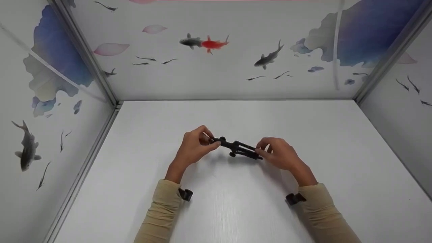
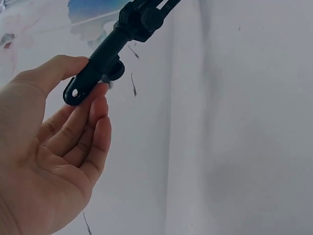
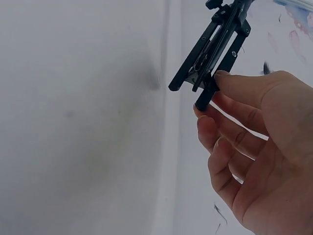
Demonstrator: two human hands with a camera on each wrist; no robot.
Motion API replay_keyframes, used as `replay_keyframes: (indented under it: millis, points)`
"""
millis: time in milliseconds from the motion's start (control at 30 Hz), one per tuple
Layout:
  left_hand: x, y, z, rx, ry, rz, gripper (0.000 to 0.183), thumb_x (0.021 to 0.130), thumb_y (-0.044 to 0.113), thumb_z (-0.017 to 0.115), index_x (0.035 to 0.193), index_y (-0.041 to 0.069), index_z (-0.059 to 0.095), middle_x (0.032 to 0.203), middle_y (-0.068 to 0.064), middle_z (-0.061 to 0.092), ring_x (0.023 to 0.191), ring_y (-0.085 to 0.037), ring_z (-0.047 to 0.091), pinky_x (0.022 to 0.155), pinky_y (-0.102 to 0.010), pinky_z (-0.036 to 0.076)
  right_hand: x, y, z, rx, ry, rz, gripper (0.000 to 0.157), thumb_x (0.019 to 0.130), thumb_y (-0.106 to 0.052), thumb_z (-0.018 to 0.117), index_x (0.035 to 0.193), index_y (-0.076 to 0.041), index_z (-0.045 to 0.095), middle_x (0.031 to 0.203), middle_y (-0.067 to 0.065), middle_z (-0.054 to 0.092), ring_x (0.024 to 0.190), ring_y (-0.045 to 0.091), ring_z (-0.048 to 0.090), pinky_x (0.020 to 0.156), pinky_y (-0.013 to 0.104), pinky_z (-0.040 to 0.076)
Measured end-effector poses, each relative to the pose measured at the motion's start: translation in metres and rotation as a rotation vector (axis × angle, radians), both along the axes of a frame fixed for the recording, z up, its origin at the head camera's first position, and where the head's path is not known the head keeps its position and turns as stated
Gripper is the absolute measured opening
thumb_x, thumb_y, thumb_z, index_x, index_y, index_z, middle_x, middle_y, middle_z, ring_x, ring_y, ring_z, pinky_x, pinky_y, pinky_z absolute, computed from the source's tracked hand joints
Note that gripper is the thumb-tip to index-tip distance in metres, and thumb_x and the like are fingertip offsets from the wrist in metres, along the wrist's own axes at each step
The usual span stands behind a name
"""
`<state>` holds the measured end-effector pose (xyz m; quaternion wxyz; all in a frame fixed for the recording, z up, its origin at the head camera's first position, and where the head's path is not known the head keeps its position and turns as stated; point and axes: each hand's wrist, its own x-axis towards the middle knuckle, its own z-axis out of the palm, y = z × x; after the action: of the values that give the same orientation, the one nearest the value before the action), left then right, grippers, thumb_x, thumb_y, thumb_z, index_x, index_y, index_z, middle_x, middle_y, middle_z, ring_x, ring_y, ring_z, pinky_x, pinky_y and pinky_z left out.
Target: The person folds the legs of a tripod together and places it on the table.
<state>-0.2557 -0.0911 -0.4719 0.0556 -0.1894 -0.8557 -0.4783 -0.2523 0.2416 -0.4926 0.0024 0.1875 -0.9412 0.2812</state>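
Note:
A small black tripod [image 1: 233, 145] with folding legs and round knobs is held aslant above the white table, between both hands. My left hand [image 1: 193, 147] pinches its narrow end between thumb and fingers. That end [image 2: 76, 92] is rounded and has a small hole through it in the left wrist view, with a knob [image 2: 115, 71] close by the fingertips. At the other end, my right hand [image 1: 280, 154] pinches the tip of one leg [image 3: 208, 93] between thumb and fingers. Another leg [image 3: 193, 61] lies nearly parallel to it, with thin bars between them.
The white tabletop [image 1: 216, 209] stretches under both arms. White panels printed with fish and petals [image 1: 216, 77] enclose it at the back and sides, joined by metal corner posts [image 1: 86, 50]. Each wrist wears a dark strapped device [image 1: 186, 194].

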Motion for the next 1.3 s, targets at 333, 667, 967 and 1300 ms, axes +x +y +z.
replay_keyframes:
  millis: [333,667,967,1300]
  points:
    - [0.000,-0.007,-0.010,-0.138,-0.146,-0.071,0.029,0.086,0.038,0.079,0.097,0.016,0.064,0.085,0.004,0.078,0.074,-0.010,0.070,0.068,-0.032,0.050,-0.001,0.003,-0.003,0.011,0.008,-0.019,0.004,0.096,-0.031,0.068,0.096,-0.029,0.072,0.088,-0.010,0.068,0.076,0.011,0.060,0.061,0.031,0.048]
    - [0.002,-0.008,-0.010,-0.199,-0.271,-0.082,0.029,0.088,0.041,0.077,0.097,0.018,0.063,0.083,0.005,0.078,0.076,-0.014,0.072,0.067,-0.032,0.050,-0.001,0.002,-0.003,0.030,-0.005,-0.039,0.008,0.095,-0.033,0.070,0.097,-0.027,0.073,0.088,-0.009,0.068,0.076,0.011,0.059,0.062,0.030,0.047]
    - [0.002,-0.010,-0.011,-0.216,-0.324,-0.116,0.028,0.091,0.039,0.074,0.100,0.016,0.062,0.087,-0.001,0.079,0.079,-0.022,0.074,0.066,-0.031,0.051,0.000,0.002,-0.002,0.031,-0.028,-0.041,0.006,0.095,-0.033,0.070,0.096,-0.027,0.074,0.087,-0.010,0.069,0.076,0.011,0.059,0.062,0.031,0.046]
    - [0.002,-0.010,-0.018,-0.199,-0.323,-0.144,0.027,0.093,0.037,0.072,0.099,0.013,0.063,0.085,-0.006,0.078,0.073,-0.028,0.073,0.057,-0.028,0.048,-0.002,0.001,-0.004,0.020,-0.029,-0.032,0.008,0.095,-0.034,0.070,0.096,-0.027,0.074,0.087,-0.011,0.069,0.076,0.011,0.060,0.063,0.030,0.047]
